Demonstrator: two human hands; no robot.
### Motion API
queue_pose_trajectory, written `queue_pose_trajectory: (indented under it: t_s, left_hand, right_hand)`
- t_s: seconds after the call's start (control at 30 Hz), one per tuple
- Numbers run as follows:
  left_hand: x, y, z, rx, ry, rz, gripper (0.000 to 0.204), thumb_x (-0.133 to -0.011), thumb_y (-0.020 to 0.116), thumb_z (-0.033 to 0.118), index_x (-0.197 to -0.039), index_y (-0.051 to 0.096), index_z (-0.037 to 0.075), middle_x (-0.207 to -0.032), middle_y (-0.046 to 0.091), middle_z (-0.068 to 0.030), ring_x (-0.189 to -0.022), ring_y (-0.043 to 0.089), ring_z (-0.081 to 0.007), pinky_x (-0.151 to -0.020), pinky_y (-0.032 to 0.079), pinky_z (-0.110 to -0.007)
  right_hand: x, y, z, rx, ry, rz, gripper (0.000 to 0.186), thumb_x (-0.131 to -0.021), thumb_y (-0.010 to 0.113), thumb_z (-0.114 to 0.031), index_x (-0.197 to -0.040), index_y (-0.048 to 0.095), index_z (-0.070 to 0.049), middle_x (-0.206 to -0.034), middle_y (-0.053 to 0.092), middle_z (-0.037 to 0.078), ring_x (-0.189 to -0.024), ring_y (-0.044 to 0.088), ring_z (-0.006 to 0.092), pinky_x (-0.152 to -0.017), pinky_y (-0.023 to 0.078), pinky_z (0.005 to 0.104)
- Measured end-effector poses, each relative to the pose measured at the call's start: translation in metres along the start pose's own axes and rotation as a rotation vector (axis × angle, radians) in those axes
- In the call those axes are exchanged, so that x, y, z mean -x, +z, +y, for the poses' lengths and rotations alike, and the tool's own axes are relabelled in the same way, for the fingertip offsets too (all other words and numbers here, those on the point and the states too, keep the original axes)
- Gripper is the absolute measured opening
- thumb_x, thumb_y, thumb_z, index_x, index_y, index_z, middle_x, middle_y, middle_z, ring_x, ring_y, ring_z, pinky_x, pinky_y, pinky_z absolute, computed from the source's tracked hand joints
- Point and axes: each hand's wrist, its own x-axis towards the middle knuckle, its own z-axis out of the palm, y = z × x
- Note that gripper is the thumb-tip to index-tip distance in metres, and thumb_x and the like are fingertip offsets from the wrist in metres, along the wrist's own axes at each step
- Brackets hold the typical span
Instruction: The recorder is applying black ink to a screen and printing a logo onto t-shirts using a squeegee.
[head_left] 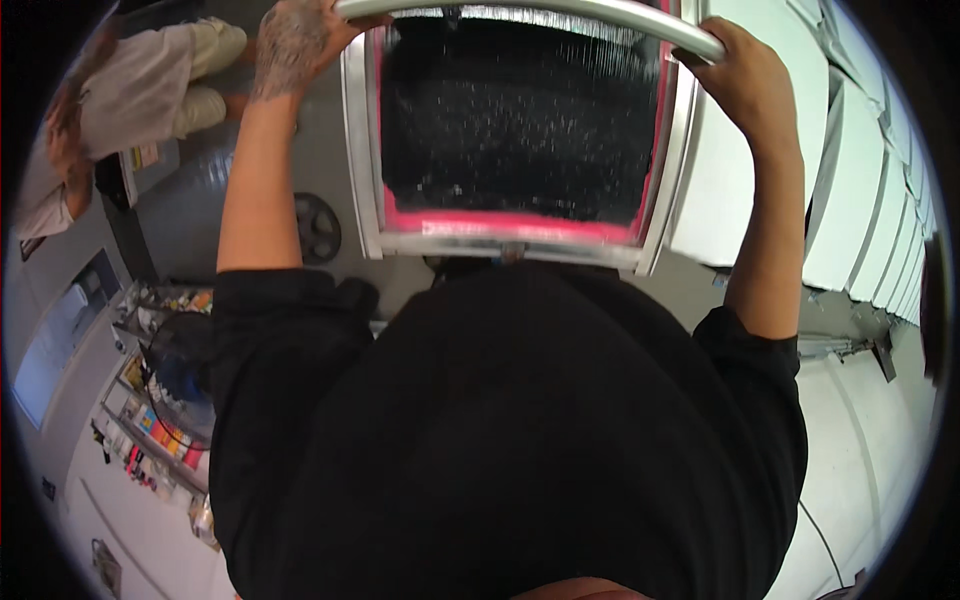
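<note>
A long silver squeegee [560, 10] with a rounded metal handle spans the far end of a screen printing frame [362, 150]. Around its left end my left hand [298, 45] is closed, the back of the hand up. At the other end, my right hand [745, 80] grips the handle with bent fingers. Under the bar lies the screen's mesh [520, 130], coated with wet, shiny black ink and bordered in pink. Streaks show in the ink near the bar. Whatever lies beneath the mesh is hidden.
Several white panels [860, 180] stand in a row on the right. At the far left a person [150, 80] in a light shirt and shorts stands nearby. Shelves with bottles and containers [165, 430] and a dark round fan [185, 370] are at lower left. A black wheel [318, 228] sits by the frame.
</note>
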Motion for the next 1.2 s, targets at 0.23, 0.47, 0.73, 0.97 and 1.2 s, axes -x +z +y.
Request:
queue_pose_trajectory:
  t_s: [0.23,0.47,0.73,0.97,1.2]
  left_hand:
    - [0.236,0.066,0.006,0.041,0.396,0.154,0.041,-0.072,0.082,0.014,-0.11,0.067,0.008,-0.099,0.069,-0.0122,-0.095,0.066,-0.034,-0.086,0.053,-0.044]
    - [0.282,0.089,0.01,0.032,0.299,-0.007,0.038,-0.073,0.081,0.018,-0.109,0.069,0.011,-0.099,0.067,-0.0085,-0.097,0.066,-0.0284,-0.089,0.052,-0.043]
    - [0.23,0.057,0.014,-0.046,0.241,-0.082,0.038,-0.072,0.08,0.01,-0.108,0.069,0.014,-0.099,0.07,-0.0101,-0.094,0.068,-0.0318,-0.09,0.053,-0.043]
    - [0.286,0.089,0.016,0.014,0.299,0.029,0.033,-0.073,0.074,0.009,-0.106,0.069,0.006,-0.096,0.069,-0.0121,-0.094,0.066,-0.0327,-0.091,0.051,-0.045]
    - [0.301,0.111,0.02,0.13,0.368,0.281,0.021,-0.077,0.072,0.012,-0.097,0.069,0.005,-0.09,0.069,-0.0121,-0.085,0.066,-0.0321,-0.081,0.055,-0.045]
  right_hand:
    - [0.192,0.037,-0.073,-0.254,0.021,-0.154,0.037,-0.064,0.072,-0.001,-0.1,0.069,-0.008,-0.092,0.069,0.01,-0.091,0.066,0.0301,-0.086,0.05,0.0436]
    - [0.253,0.064,-0.104,-0.259,0.101,-0.184,0.031,-0.066,0.07,-0.004,-0.097,0.07,-0.009,-0.09,0.07,0.008,-0.088,0.067,0.0289,-0.085,0.047,0.0402]
    - [0.222,0.04,-0.087,-0.212,0.107,-0.089,0.026,-0.074,0.083,-0.021,-0.096,0.075,-0.01,-0.094,0.075,0.007,-0.084,0.068,0.0293,-0.085,0.046,0.0392]
    - [0.266,0.065,-0.108,-0.233,0.096,-0.052,0.03,-0.066,0.068,-0.003,-0.095,0.071,-0.009,-0.09,0.071,0.008,-0.085,0.066,0.0296,-0.085,0.045,0.0404]
    - [0.284,0.08,-0.116,-0.213,0.147,-0.078,0.03,-0.065,0.071,-0.003,-0.094,0.069,-0.009,-0.089,0.069,0.008,-0.085,0.065,0.0295,-0.083,0.045,0.041]
